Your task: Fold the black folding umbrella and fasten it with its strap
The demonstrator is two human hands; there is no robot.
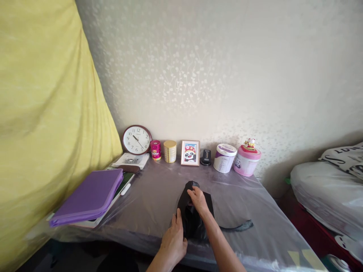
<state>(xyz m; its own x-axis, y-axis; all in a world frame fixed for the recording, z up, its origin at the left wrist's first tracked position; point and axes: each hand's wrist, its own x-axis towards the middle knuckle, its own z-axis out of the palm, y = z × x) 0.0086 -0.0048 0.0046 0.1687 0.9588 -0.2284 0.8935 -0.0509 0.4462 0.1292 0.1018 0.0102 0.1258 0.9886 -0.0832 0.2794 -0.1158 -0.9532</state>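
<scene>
A black, shiny fabric item (195, 223), like a soft bag, lies on the table near its front edge. Its kind is not certain. From its right side a dark strap (236, 227) trails over the table. My left hand (173, 238) grips the item's left edge, with fingers along the side and the thumb lower down. Higher up, my right hand (198, 199) is closed on the fabric near its bunched top, thumb and fingers pinched together. My right wrist and forearm cover part of the item.
Plastic film covers the table (153, 196). A purple folder (85, 196) lies left on papers, near a white pen-like object (125, 189). Along the wall stand a clock (137, 139), cans, a picture frame (190, 153), a black object (206, 157) and lidded tubs (225, 158).
</scene>
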